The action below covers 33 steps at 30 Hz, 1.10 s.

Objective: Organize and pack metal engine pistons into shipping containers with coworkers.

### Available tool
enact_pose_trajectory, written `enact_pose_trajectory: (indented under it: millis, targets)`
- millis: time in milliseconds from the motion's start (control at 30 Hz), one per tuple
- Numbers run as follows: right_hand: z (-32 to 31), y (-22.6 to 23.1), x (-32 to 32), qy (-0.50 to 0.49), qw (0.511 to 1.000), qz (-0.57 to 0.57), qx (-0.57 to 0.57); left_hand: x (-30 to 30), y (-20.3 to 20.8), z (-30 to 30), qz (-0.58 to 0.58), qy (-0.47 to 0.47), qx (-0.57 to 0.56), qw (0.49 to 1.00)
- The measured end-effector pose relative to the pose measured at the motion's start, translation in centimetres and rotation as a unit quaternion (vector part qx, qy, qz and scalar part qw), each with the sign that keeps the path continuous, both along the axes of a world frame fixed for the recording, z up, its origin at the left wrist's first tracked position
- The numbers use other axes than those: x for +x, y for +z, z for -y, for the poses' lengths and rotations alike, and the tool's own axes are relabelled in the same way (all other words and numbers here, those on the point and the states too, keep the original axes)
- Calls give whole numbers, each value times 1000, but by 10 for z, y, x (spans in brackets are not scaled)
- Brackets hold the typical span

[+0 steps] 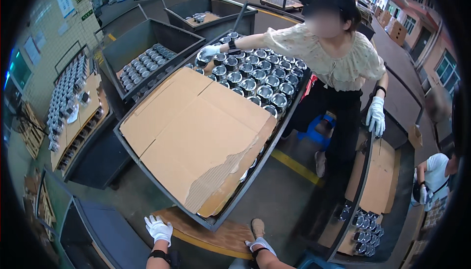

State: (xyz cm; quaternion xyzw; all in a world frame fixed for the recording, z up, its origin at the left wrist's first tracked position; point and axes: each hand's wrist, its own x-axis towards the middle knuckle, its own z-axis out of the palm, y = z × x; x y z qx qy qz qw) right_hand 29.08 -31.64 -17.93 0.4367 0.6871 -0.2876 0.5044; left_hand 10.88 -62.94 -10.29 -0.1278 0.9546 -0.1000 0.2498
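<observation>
My left hand (159, 230), in a white glove, has its fingers spread beside the left end of a brown board (211, 229). My right hand (261, 244), also gloved, closes on the board's right edge; part of its fingers is hidden. The board lies low before me, under the near corner of a dark metal cart (167, 184). Over the cart's near half lies a large cardboard sheet (191, 127) with a torn, ridged corner. Rows of shiny round metal parts (265, 91) fill the far half and show along the sheet's right edge.
Across the cart a co-worker (324, 48) reaches a gloved hand (208, 53) over the parts. More metal carts stand left (147, 58), behind (211, 19) and right (363, 180). A dark blue-grey cart (108, 225) is near my left arm. Another person (434, 178) is far right.
</observation>
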Motion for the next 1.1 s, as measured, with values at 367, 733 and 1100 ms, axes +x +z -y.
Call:
enact_pose_trajectory:
  millis: [367, 733, 1100]
  targets:
    - [-26, 24, -28, -4, 1000, 4, 4, -47, -8, -6, 84, -97, -139, 982]
    - [-1, -122, 57, -21, 994, -105, -1, -109, -94, 50, 313, 1, -13, 950]
    - [48, -29, 22, -120, 988, 75, 65, -53, -134, 167, 253, 88, 44, 963]
